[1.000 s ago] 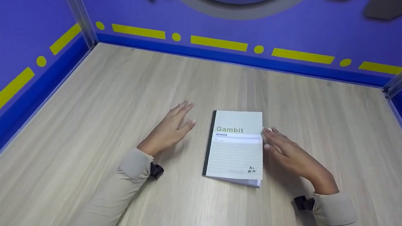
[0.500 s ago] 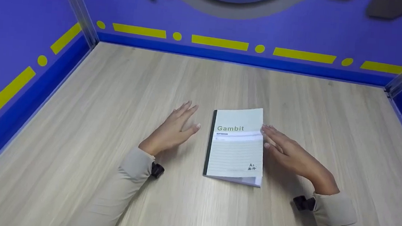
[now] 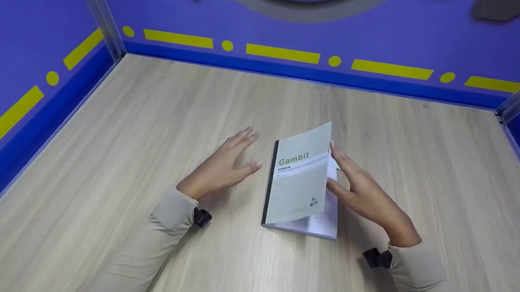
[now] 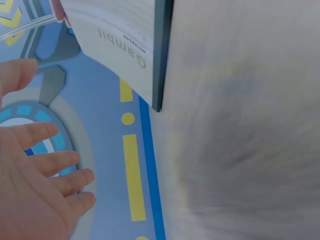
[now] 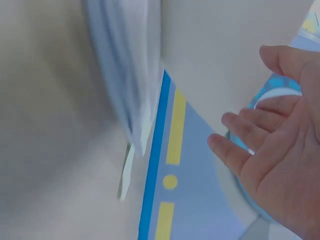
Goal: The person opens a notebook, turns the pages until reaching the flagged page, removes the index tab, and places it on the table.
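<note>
Between two hands, one notebook

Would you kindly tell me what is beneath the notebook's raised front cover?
Beneath the front cover, part of a white page shows along the right and lower sides; the cover hides the rest of it.

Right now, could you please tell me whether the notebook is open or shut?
The notebook is partly open: its front cover slants up from the dark spine, with white pages showing beneath.
</note>
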Motion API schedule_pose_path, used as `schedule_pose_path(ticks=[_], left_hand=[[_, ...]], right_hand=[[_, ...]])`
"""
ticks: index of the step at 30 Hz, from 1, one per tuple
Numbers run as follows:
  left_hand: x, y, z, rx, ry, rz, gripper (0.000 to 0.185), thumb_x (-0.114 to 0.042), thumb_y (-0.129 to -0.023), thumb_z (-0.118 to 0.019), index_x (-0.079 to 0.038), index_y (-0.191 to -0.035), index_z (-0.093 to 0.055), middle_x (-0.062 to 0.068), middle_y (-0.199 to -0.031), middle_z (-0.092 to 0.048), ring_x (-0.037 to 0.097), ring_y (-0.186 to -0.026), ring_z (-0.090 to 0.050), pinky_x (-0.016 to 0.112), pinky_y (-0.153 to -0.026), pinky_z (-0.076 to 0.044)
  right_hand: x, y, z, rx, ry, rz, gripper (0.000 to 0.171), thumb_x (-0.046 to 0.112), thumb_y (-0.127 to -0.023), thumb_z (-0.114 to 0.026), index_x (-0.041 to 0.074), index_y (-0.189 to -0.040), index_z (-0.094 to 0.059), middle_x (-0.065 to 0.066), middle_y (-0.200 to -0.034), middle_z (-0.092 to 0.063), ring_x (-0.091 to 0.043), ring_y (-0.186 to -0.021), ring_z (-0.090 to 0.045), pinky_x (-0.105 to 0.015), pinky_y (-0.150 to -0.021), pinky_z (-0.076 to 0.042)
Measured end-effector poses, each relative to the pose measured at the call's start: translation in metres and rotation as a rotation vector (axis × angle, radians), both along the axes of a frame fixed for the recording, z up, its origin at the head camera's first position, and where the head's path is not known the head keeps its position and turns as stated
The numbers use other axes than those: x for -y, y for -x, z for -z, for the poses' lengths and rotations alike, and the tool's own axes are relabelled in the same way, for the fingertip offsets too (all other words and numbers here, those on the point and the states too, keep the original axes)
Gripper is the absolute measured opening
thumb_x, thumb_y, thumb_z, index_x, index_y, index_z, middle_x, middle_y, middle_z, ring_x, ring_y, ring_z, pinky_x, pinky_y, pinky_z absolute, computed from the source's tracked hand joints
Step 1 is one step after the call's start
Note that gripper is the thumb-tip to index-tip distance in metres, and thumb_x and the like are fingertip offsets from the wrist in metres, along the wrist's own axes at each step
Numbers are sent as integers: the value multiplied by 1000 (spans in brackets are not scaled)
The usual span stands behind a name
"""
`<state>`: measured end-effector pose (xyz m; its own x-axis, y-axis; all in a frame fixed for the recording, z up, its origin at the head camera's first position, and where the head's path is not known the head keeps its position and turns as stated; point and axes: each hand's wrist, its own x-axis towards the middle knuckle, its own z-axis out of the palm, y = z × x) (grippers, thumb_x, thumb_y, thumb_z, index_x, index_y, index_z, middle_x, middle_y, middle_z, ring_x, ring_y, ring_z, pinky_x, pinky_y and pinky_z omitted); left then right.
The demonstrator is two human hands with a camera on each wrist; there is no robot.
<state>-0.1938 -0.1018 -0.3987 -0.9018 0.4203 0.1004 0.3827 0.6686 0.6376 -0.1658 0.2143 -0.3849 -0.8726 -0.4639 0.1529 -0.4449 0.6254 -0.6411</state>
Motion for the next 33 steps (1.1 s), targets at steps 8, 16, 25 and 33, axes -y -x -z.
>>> schedule_pose_path(ticks=[8, 16, 25, 33], left_hand=[[5, -1, -12, -28, -45, 43, 68, -44, -95, -54, -18, -152, -29, 4, -162, -17, 25, -149, -14, 51, -117, -20], [14, -1, -28, -90, -19, 59, 70, -42, -94, -57, -19, -153, -28, 3, -162, -16, 23, -150, -13, 49, -118, -20], [16, -4, -48, -104, 1, 105, 69, -48, -96, -51, -21, -154, -25, 3, -162, -13, 24, -150, -11, 51, -119, -13], [18, -7, -56, -163, 17, 212, 71, -41, -93, -58, -19, -153, -26, 2, -162, -13, 26, -150, -12, 51, -120, -10]], right_hand=[[29, -2, -6, 34, -6, 2, 76, 18, -98, -55, 2, -153, -7, -16, -160, -14, -31, -147, -20, -50, -117, -20], [47, -6, -3, 28, -66, -123, 71, 35, -99, -50, 12, -155, -13, -8, -161, -14, -22, -148, -16, -44, -119, -20], [60, -8, 2, -5, -137, -260, 65, 34, -100, -49, 19, -155, -18, -2, -161, -17, -18, -147, -21, -42, -117, -24], [67, -10, 6, -46, -188, -331, 63, 32, -100, -51, 21, -155, -20, 0, -160, -21, -18, -146, -26, -42, -115, -29]])
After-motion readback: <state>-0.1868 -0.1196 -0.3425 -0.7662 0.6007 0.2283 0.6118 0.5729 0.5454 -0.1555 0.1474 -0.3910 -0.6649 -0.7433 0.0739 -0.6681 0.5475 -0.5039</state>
